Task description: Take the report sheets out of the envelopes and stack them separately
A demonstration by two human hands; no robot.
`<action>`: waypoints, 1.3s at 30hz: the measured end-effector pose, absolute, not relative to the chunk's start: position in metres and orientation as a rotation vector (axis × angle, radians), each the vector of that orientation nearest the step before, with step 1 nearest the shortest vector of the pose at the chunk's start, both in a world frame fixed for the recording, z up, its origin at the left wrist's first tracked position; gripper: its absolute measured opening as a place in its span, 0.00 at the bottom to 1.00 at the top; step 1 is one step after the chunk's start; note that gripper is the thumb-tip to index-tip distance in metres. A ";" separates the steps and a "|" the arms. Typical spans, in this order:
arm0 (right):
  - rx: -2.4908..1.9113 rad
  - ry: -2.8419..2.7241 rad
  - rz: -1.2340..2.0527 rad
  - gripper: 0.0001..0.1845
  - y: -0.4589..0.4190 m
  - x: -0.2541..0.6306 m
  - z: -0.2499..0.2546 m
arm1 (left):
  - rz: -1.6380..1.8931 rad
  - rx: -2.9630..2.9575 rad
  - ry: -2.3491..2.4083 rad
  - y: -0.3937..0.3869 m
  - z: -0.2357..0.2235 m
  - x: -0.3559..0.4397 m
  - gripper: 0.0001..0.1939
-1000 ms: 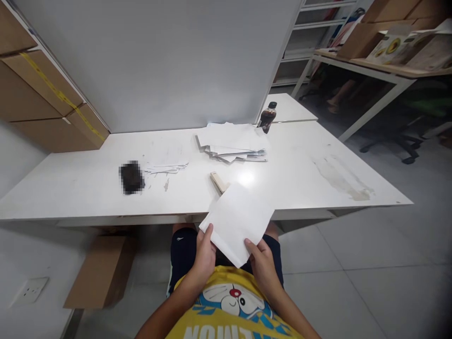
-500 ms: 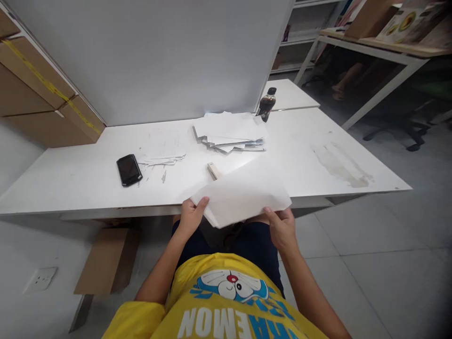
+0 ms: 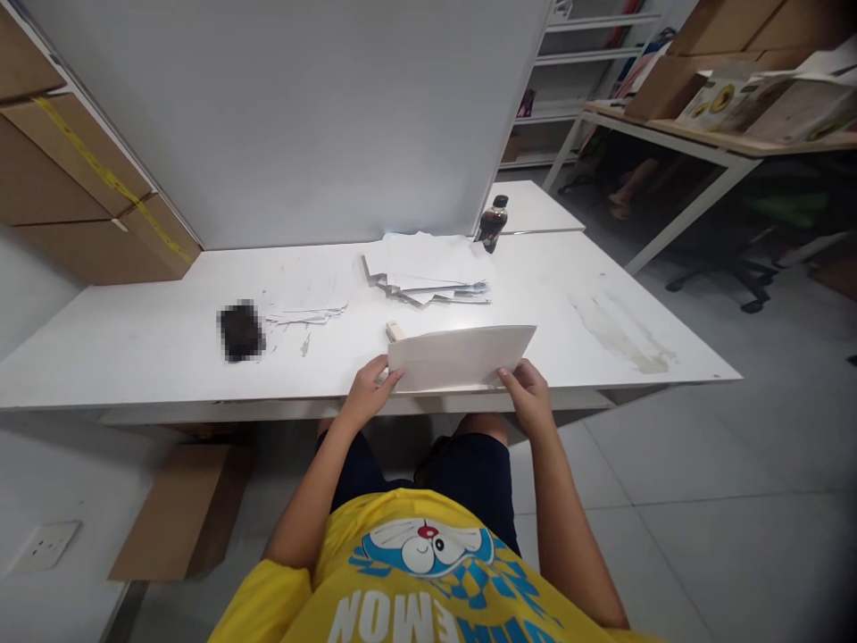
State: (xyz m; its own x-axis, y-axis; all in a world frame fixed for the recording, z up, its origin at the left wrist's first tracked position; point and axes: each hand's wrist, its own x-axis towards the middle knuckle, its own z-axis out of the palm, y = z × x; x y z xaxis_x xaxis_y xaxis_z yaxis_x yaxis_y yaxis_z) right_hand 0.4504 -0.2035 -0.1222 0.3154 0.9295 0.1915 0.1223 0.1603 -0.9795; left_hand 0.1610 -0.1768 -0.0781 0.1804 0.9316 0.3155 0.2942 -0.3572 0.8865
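Between my two hands a white sheaf of paper (image 3: 461,359) stands nearly upright at the front edge of the table. My left hand (image 3: 368,390) pinches its left side, thumb on the near face. On the opposite side my right hand (image 3: 528,393) grips it the same way, its fingers behind the paper. Just beyond the paper lies a beige stapler-like object (image 3: 395,331), partly hidden by it. Farther back rests a messy pile of white papers (image 3: 432,268). To the left is a smaller stack of paper strips or sheets (image 3: 308,313).
A dark phone, blurred out (image 3: 242,330), lies at the left of the white table (image 3: 153,357). A bottle of dark drink (image 3: 493,223) stands behind the pile, near the grey partition (image 3: 321,116). Cardboard boxes (image 3: 87,223) fill the left end; another box (image 3: 178,509) is on the floor.
The paper was held slanted and low over my lap. Both hands have raised it to the table edge, turned it level and tipped it upright, with my right hand moving farther right.
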 end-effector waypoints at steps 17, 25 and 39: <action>-1.708 -1.157 0.795 0.19 -0.230 0.475 -0.114 | 0.889 1.145 1.156 -0.232 -0.120 0.190 0.25; -1.897 -1.624 0.051 0.24 -0.205 0.469 -0.085 | 0.790 0.877 1.083 -0.228 -0.127 0.222 0.26; -1.246 -2.350 -0.100 0.21 -0.145 0.332 -0.080 | 0.857 0.745 1.074 -0.228 -0.140 0.228 0.25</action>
